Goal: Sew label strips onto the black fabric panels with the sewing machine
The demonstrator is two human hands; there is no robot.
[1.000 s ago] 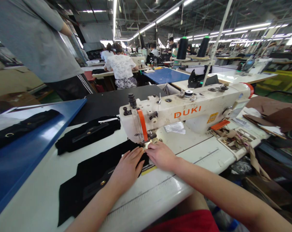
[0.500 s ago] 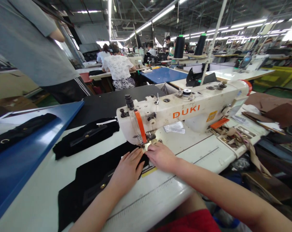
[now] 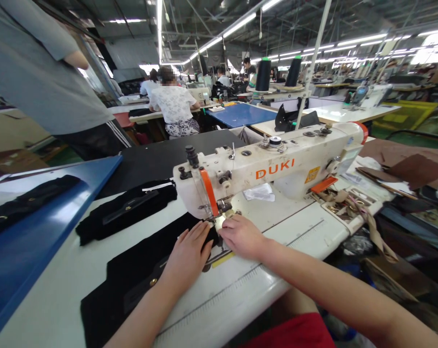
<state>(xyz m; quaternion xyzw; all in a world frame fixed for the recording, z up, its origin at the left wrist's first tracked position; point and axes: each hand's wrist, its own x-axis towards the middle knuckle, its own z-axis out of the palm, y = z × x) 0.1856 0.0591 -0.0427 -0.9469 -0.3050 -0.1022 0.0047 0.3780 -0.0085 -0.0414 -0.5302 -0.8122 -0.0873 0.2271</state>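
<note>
Head view: on the white tabletop (image 3: 55, 270), beside the white metal sewing machine (image 3: 276, 166), I have the long black cloth panel (image 3: 139, 256) pointing far-right, its long axis running from near left. Its far end is at the stitching area; how much is done or left, I can't tell. My left hand (image 3: 188, 253) lies flat, wide; my right hand (image 3: 244, 237) curls there, grip unclear.

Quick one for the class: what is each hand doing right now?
Left hand: open, pressed flat on the black fabric.
Right hand: fingers bunched beside the needle area; whether it grips anything cannot be told.
</note>
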